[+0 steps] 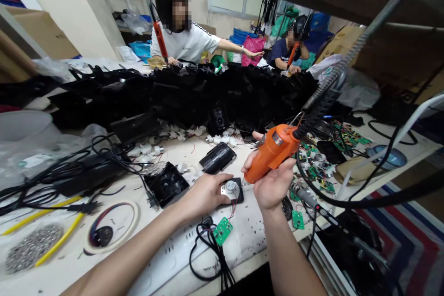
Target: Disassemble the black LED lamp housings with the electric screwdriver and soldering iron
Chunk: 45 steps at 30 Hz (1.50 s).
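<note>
My left hand (203,196) is closed on the edges of a small motor (231,188), a silver round part on a black mount. Thin red wires run from it to a green circuit board (222,231) lying nearer to me. My right hand (274,185) is wrapped round an orange electric screwdriver (270,155), which hangs from a coiled spring and a thick black cable. The screwdriver is tilted, its lower end just right of the motor; its bit cannot be made out. Beyond the motor lies a curved black plastic cover (217,157), and left of it an open black housing (167,184).
A big heap of black plastic parts (183,92) spans the table's back. Screws (33,247) lie in a pile at front left, near a tape ring (111,226). Loose circuit boards (315,166) and a soldering iron (305,196) are at right. Two people (183,39) sit across.
</note>
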### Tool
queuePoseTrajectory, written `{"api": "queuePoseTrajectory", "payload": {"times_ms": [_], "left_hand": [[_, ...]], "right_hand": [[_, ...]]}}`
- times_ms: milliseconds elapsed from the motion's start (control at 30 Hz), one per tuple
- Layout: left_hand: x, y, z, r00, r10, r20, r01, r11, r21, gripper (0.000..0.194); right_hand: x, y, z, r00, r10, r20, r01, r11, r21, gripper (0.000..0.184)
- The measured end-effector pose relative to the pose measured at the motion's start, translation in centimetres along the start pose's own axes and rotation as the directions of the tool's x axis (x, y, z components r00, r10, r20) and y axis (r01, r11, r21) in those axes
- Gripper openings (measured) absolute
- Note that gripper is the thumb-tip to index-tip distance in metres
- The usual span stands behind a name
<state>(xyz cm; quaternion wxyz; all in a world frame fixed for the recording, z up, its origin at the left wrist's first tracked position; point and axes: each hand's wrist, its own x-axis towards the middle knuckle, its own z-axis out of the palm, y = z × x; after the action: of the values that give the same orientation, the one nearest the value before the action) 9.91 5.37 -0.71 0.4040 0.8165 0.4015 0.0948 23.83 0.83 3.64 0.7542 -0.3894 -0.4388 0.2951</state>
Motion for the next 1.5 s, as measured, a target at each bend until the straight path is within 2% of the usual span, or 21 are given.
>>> {"api": "queuePoseTrajectory", "payload": {"times_ms": [100,267,500,833,1100,1500], "left_hand": [[0.3,-0.1,0.8,0.999,0.038,0.008,-0.038,0.999,-0.011,0.043],[0.6,-0.8,1.6,0.999,0.049,-0.011,-0.049,0.998,-0.028,0.027],[0.6,-0.9,1.8,0.999,0.044,-0.030,-0.045,0.998,-0.053,0.023],[0.6,-1.2,1.8,0.997,0.081,0.004,-0.080,0.994,-0.073,0.020],[0.7,-1.1,1.7,0.997,0.077,0.009,-0.076,0.993,-0.092,0.021],[0.5,-1.5,2.0,0.989,0.145,-0.004,-0.145,0.983,-0.113,0.018]], "right_hand": [[0.0,0.7,0.1,1.000,0.017,0.015,-0.018,0.996,0.086,0.063],[-0.1,1.2,0.2,0.998,0.054,0.013,-0.055,0.989,0.137,0.076],[0.0,1.5,0.4,0.994,0.101,0.046,-0.108,0.976,0.187,0.073],[0.3,1.0,0.5,0.996,0.090,0.014,-0.091,0.982,0.168,0.071],[0.1,1.4,0.5,0.990,0.141,0.000,-0.138,0.964,0.226,0.075],[0.0,1.8,0.5,0.992,0.127,0.007,-0.126,0.974,0.186,0.077]]}}
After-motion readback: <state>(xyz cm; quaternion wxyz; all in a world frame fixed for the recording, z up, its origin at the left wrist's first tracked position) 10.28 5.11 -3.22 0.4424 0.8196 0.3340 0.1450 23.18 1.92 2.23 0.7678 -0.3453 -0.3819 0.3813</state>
